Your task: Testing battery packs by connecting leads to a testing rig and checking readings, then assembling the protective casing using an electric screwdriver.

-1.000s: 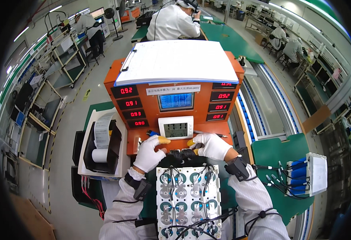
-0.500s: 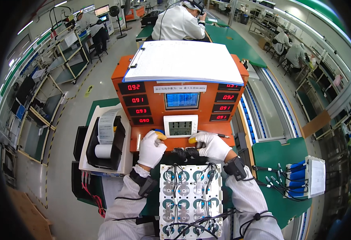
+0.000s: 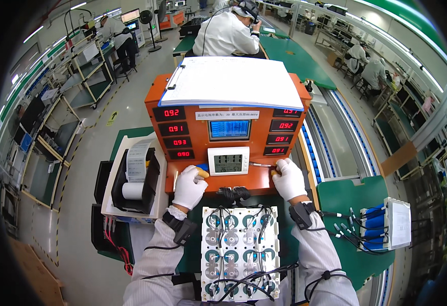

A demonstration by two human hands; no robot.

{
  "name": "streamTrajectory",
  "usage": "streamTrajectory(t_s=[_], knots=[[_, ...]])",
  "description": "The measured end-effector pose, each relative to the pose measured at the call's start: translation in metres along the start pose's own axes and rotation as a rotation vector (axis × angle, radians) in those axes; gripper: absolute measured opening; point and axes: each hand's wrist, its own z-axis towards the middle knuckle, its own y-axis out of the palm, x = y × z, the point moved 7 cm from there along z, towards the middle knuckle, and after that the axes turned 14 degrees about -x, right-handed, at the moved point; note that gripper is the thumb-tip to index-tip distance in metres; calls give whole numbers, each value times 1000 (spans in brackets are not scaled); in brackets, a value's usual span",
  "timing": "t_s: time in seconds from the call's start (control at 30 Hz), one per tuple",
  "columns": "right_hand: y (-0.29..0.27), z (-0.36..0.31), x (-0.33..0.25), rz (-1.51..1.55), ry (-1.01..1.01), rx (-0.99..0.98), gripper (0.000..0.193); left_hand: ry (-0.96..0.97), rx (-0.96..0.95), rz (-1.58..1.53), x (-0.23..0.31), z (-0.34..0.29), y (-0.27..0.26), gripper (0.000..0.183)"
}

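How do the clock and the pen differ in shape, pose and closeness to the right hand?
Shape: the clock is a white, boxy slab; the pen is a thin stick.
Pose: the clock stands up, screen facing the wearer; the pen lies roughly level, pointing sideways.
Closeness: the right hand is at the pen's end; the clock is clear of it.
Shared: both are at the orange ledge.

The white clock [image 3: 228, 161], a pen [image 3: 259, 164] and, nearer, a black cable bundle [image 3: 234, 194] obstruct the space between the left hand [image 3: 190, 188] and right hand [image 3: 289, 180]; the orange cabinet [image 3: 198, 136] walls off the far side. Room to pass lies over the green desk [image 3: 356, 195] at right, beyond loose leads [image 3: 345, 228]; a label-roll holder [image 3: 148, 196] blocks the left.
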Motion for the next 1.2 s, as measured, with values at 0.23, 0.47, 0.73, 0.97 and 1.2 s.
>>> streamTrajectory(t_s=[0.23, 0.47, 0.73, 0.97, 1.2], knots=[[8, 20, -14, -321, -76, -23, 13, 12, -30, -22, 3, -1, 0, 15], [11, 10, -31, 67, -146, 48, 11, 43, -239, -38, 13, -4, 6, 19], [44, 1, -45, 537, -154, -605, 26, 135, -315, 46, 28, -1, 17, 25], [62, 6, -53, 549, -292, -605, 24, 128, -310, 146, 20, 3, 36, 24], [62, 5, -54, 681, -239, -591, 21, 71, -330, 103, 26, 3, 33, 21]])
